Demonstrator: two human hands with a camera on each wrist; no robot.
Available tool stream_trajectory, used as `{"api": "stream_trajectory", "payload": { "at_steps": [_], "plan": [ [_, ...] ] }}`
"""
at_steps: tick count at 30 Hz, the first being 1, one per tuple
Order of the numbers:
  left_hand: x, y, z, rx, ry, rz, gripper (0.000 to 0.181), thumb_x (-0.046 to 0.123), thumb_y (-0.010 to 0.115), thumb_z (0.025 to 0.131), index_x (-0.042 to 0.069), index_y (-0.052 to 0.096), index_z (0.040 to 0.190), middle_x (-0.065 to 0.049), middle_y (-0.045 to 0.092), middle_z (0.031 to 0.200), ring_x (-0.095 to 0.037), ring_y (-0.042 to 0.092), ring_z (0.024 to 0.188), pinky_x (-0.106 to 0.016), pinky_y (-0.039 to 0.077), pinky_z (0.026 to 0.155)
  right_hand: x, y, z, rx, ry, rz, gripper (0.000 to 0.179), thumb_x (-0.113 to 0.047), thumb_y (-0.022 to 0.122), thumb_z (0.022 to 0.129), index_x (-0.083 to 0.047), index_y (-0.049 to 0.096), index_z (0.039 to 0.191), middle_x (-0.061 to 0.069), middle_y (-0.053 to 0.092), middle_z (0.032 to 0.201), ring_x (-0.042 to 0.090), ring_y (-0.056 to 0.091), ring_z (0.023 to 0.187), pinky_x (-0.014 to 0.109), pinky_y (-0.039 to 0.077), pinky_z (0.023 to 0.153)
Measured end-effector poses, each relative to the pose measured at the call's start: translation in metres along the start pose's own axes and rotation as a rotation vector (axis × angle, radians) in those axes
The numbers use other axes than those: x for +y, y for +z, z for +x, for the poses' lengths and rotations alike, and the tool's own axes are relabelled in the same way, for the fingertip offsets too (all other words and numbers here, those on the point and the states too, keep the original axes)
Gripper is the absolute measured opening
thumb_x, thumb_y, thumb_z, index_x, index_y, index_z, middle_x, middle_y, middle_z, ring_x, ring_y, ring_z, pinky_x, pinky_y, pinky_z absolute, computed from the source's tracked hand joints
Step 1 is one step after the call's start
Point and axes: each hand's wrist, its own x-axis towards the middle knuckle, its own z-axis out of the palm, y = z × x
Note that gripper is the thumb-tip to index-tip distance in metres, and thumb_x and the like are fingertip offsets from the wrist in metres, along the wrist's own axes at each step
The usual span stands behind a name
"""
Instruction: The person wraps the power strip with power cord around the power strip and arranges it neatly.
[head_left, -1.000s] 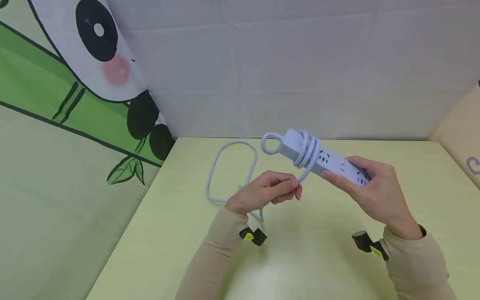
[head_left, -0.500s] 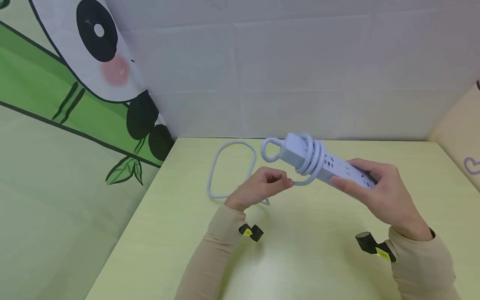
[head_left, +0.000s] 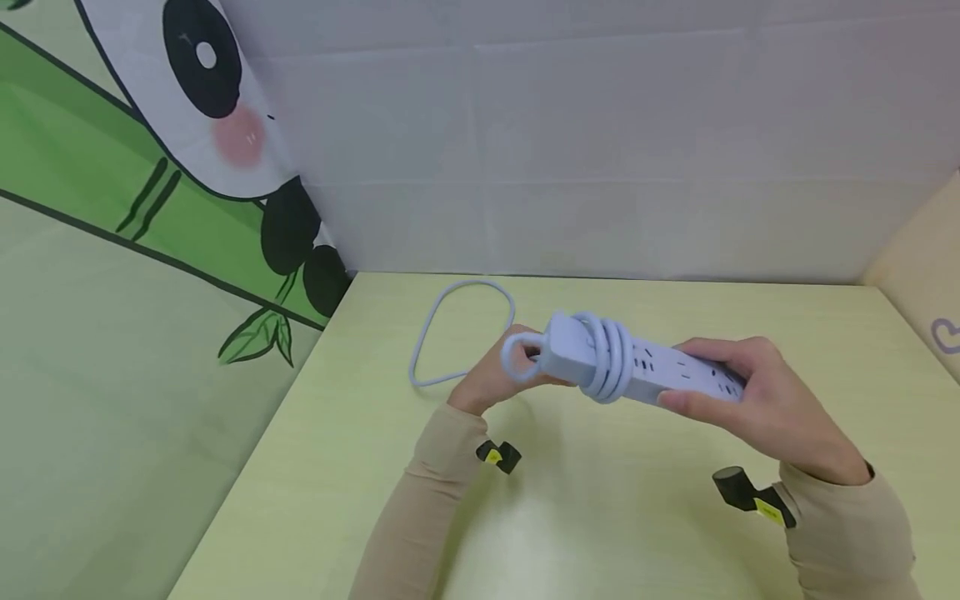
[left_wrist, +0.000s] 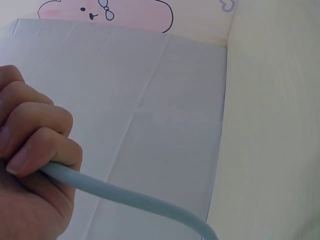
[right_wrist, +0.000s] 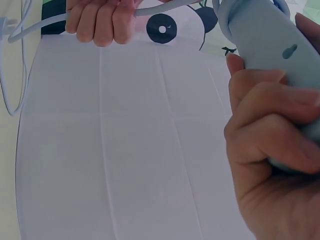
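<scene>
My right hand (head_left: pixel 765 400) grips the far right end of a white power strip (head_left: pixel 682 372), holding it raised over the table with its sockets facing up. Several turns of its own cord (head_left: pixel 611 358) wrap the strip's left end, and a small loop sticks out past that end. Behind the strip, my left hand (head_left: pixel 498 375) is partly hidden in the head view. The left wrist view shows its fingers (left_wrist: pixel 45 145) curled round the cord (left_wrist: pixel 125 194). In the right wrist view the right fingers (right_wrist: pixel 270 120) wrap the strip's underside (right_wrist: pixel 270 45).
A loose loop of the cord (head_left: pixel 423 333) lies on the pale wooden table (head_left: pixel 600 517), left of the hands. A grey-white cloth wall (head_left: pixel 600 150) stands along the back edge. A panda-printed sheet (head_left: pixel 97 375) hangs on the left.
The left hand has moved back and left, from in front of the strip to behind its wrapped end. The strip has come lower and lies more level. The loose loop shifted slightly.
</scene>
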Motion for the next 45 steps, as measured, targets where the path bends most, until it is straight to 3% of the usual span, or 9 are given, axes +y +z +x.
{"api": "stream_trajectory", "payload": {
  "at_steps": [5,10,16,20,25,32,35,40,45],
  "plan": [
    [-0.002,-0.003,-0.004,-0.042,-0.035,-0.068,0.012,0.002,0.061,0.083,-0.006,0.064,0.075,0.008,0.050,0.064,-0.009,0.042,0.061,-0.023,0.039,0.060,-0.003,0.001,0.000,-0.126,-0.070,0.026,0.029,-0.004,0.078,0.085,-0.021,0.074,0.108,-0.004,0.071,0.087,0.014,0.060,0.070,0.027,0.047,0.059],
    [0.002,-0.004,-0.006,-0.188,-0.053,-0.066,0.011,-0.002,0.056,0.079,0.001,0.055,0.068,0.005,0.043,0.064,-0.010,0.039,0.062,-0.021,0.034,0.060,-0.005,0.003,0.002,-0.281,-0.147,0.084,0.028,-0.005,0.078,0.086,-0.024,0.073,0.106,-0.008,0.071,0.087,0.011,0.063,0.071,0.025,0.051,0.060],
    [0.008,-0.009,-0.006,-0.268,-0.052,0.017,0.019,-0.005,0.068,0.082,-0.004,0.056,0.067,0.006,0.043,0.063,-0.007,0.037,0.060,-0.019,0.031,0.058,-0.005,0.012,0.004,-0.390,-0.180,0.077,0.020,-0.015,0.080,0.088,-0.026,0.072,0.103,-0.012,0.070,0.084,0.006,0.062,0.066,0.023,0.048,0.055],
    [0.011,-0.007,-0.008,-0.260,-0.093,0.108,0.027,-0.001,0.078,0.081,0.001,0.058,0.063,0.006,0.044,0.060,-0.008,0.036,0.057,-0.020,0.031,0.056,-0.003,0.014,0.004,-0.445,-0.175,0.067,0.019,-0.019,0.081,0.087,-0.026,0.073,0.102,-0.013,0.071,0.086,0.004,0.063,0.066,0.022,0.049,0.054],
    [0.018,0.001,-0.011,-0.219,-0.138,0.329,0.052,0.025,0.092,0.073,0.014,0.045,0.054,0.009,0.031,0.054,-0.007,0.028,0.054,-0.022,0.023,0.051,-0.004,0.017,0.004,-0.519,-0.185,0.009,0.013,-0.029,0.080,0.089,-0.030,0.072,0.099,-0.017,0.071,0.085,0.000,0.063,0.065,0.020,0.049,0.055],
    [0.027,0.008,-0.010,-0.087,-0.087,0.607,0.062,0.047,0.096,0.060,0.020,0.041,0.054,0.013,0.027,0.052,-0.002,0.028,0.053,-0.021,0.021,0.049,0.000,0.018,0.007,-0.526,-0.100,-0.140,0.013,-0.044,0.079,0.087,-0.035,0.070,0.091,-0.022,0.069,0.080,-0.004,0.061,0.061,0.019,0.047,0.052],
    [0.030,0.009,-0.010,-0.066,-0.035,0.628,0.057,0.047,0.096,0.062,0.021,0.046,0.056,0.014,0.033,0.052,0.000,0.030,0.053,-0.020,0.024,0.050,0.003,0.018,0.009,-0.530,-0.051,-0.162,0.015,-0.048,0.079,0.087,-0.036,0.069,0.088,-0.022,0.069,0.079,-0.003,0.061,0.062,0.020,0.047,0.053],
    [0.036,0.008,-0.011,-0.070,-0.016,0.625,0.042,0.043,0.093,0.069,0.024,0.057,0.059,0.015,0.051,0.055,0.000,0.035,0.053,-0.020,0.028,0.050,0.004,0.021,0.011,-0.517,0.004,-0.194,0.018,-0.051,0.079,0.085,-0.036,0.069,0.085,-0.022,0.068,0.077,-0.002,0.061,0.062,0.021,0.047,0.053],
    [0.040,0.008,-0.013,-0.030,-0.012,0.679,0.031,0.038,0.082,0.085,0.023,0.065,0.064,0.014,0.052,0.058,0.000,0.037,0.053,-0.018,0.031,0.052,0.006,0.029,0.014,-0.445,0.055,-0.287,0.024,-0.054,0.080,0.082,-0.032,0.069,0.081,-0.021,0.064,0.069,-0.001,0.056,0.056,0.021,0.045,0.051]
  ]
}}
